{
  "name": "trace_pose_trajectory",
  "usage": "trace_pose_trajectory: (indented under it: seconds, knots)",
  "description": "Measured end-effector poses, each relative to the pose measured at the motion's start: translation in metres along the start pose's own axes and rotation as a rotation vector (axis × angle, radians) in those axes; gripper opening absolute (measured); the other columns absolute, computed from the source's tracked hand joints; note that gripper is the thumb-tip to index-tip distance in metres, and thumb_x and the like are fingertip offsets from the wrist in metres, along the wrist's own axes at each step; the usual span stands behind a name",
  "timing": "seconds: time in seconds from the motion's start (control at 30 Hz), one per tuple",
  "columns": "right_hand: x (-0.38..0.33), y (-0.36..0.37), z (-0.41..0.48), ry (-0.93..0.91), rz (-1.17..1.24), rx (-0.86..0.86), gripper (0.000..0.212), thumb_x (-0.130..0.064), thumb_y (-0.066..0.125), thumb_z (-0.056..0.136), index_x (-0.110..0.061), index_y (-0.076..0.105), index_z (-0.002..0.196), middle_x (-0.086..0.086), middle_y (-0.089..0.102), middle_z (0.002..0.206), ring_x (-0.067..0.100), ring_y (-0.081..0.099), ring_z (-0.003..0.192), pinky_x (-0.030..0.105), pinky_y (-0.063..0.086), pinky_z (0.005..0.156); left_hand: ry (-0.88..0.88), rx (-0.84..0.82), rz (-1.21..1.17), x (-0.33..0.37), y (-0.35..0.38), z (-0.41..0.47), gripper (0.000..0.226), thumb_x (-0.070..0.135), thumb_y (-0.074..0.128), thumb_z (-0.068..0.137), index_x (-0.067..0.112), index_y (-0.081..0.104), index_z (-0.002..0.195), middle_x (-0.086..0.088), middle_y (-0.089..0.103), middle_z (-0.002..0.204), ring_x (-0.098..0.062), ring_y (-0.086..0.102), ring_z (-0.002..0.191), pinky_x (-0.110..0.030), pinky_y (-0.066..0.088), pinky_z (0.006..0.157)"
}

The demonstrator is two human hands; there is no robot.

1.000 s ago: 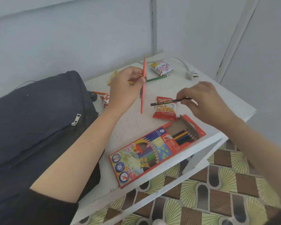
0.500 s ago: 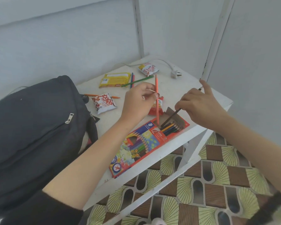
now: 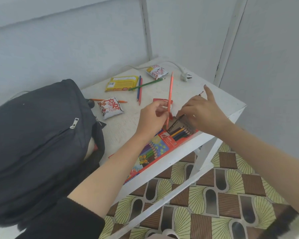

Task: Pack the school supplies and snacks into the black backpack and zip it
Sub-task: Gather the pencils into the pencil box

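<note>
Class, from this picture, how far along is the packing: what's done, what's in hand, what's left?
Done: several pencils sit in the open pencil box. In hand: the right hand slides a black pencil into it; the left hand holds an orange pencil. Left: the green pencil and the snack packs lie on the table, outside the backpack.

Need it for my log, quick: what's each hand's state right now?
Left hand: closed, fingers pinching the orange pencil.
Right hand: closed, holding the dark pencil.

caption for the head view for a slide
Right hand angles a dark pencil into the pencil box; left hand holds an orange pencil upright.
</note>
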State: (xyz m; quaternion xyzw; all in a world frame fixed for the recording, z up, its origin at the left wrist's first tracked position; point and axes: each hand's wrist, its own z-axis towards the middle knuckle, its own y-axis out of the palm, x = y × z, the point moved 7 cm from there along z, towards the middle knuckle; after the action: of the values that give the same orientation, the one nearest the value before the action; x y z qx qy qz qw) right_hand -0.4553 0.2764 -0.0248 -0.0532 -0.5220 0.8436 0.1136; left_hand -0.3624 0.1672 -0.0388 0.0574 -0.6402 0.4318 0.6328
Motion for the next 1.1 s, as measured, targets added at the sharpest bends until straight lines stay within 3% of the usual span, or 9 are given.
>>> trace_pose_trajectory:
  seconds: [0.2,0.33,0.47,0.6,0.73,0.8,0.87,1.0,1.1]
  knots:
    - [-0.004,0.011,-0.013,0.06,-0.05,-0.046,0.02,-0.014,0.072,0.074,-0.029,0.075,0.087,-0.001,0.073,0.084,0.029,0.065,0.09,0.067,0.006,0.104,0.021,-0.048,0.099,-0.006,0.011,-0.004,0.028,0.013,0.064,0.086,0.015,0.067,0.114,0.002,0.07,0.102,-0.004,0.062,0.089,-0.011,0.046,0.082]
    - [-0.014,0.035,-0.038,0.18,0.012,-0.123,0.045,-0.025,0.037,0.083,-0.014,0.067,0.114,0.004,0.068,0.115,0.029,0.06,0.111,0.068,0.001,0.106,0.092,-0.066,0.174,-0.008,0.016,-0.009,0.026,0.01,0.064,0.085,0.015,0.07,0.109,0.001,0.072,0.098,-0.004,0.063,0.087,-0.017,0.051,0.083]
    - [-0.026,0.045,-0.052,0.221,0.092,-0.179,0.063,-0.032,0.019,0.088,-0.004,0.04,0.141,0.013,0.044,0.144,0.028,0.036,0.137,0.051,-0.012,0.112,0.296,-0.057,0.389,-0.006,0.02,-0.017,0.02,0.012,0.063,0.083,0.02,0.075,0.097,0.003,0.073,0.089,-0.014,0.062,0.083,-0.033,0.053,0.073]
    - [-0.036,0.039,-0.053,0.254,0.4,-0.129,0.067,-0.039,0.02,0.091,-0.004,0.019,0.149,0.014,0.028,0.152,0.025,0.02,0.143,0.022,0.001,0.114,0.455,0.038,0.617,-0.005,0.021,-0.033,0.027,0.026,0.05,0.085,0.015,0.073,0.095,-0.001,0.069,0.097,-0.023,0.056,0.09,-0.036,0.049,0.073]
    - [-0.042,0.03,-0.054,0.238,0.571,-0.09,0.063,-0.037,0.032,0.094,-0.007,0.022,0.148,0.013,0.049,0.136,0.016,0.043,0.119,0.008,0.025,0.089,0.435,0.013,0.704,-0.01,0.022,-0.04,0.046,0.039,0.042,0.088,0.009,0.064,0.115,-0.014,0.057,0.124,-0.03,0.049,0.114,-0.04,0.042,0.092]
    - [-0.042,0.026,-0.052,0.221,0.585,-0.05,0.061,-0.036,0.03,0.095,-0.008,0.022,0.149,0.01,0.044,0.142,0.014,0.041,0.124,0.011,0.023,0.096,0.43,-0.046,0.723,-0.013,0.023,-0.043,0.046,0.039,0.04,0.089,0.011,0.064,0.117,-0.014,0.055,0.128,-0.03,0.047,0.118,-0.042,0.042,0.095]
    - [-0.036,0.028,-0.051,0.262,0.486,-0.044,0.065,-0.042,0.02,0.093,-0.008,0.018,0.149,0.011,0.03,0.153,0.02,0.024,0.141,0.024,0.006,0.114,0.408,-0.052,0.714,-0.014,0.022,-0.046,0.043,0.038,0.04,0.088,0.013,0.065,0.113,-0.011,0.057,0.126,-0.028,0.046,0.118,-0.043,0.041,0.096]
    - [-0.02,0.042,-0.056,0.426,0.159,-0.179,0.075,-0.053,0.001,0.089,-0.011,0.006,0.151,0.011,0.01,0.158,0.023,0.001,0.147,0.044,-0.019,0.111,0.409,0.047,0.643,-0.01,0.012,-0.05,0.031,0.032,0.045,0.086,0.01,0.066,0.09,-0.009,0.06,0.115,-0.025,0.048,0.113,-0.039,0.041,0.093]
    - [-0.018,0.05,-0.06,0.404,0.019,-0.256,0.082,-0.055,-0.008,0.085,-0.008,0.008,0.151,0.009,0.008,0.159,0.023,-0.003,0.147,0.05,-0.024,0.107,0.395,-0.012,0.689,-0.014,0.016,-0.053,0.043,0.037,0.041,0.089,0.011,0.061,0.116,-0.014,0.053,0.129,-0.029,0.044,0.122,-0.043,0.037,0.1]
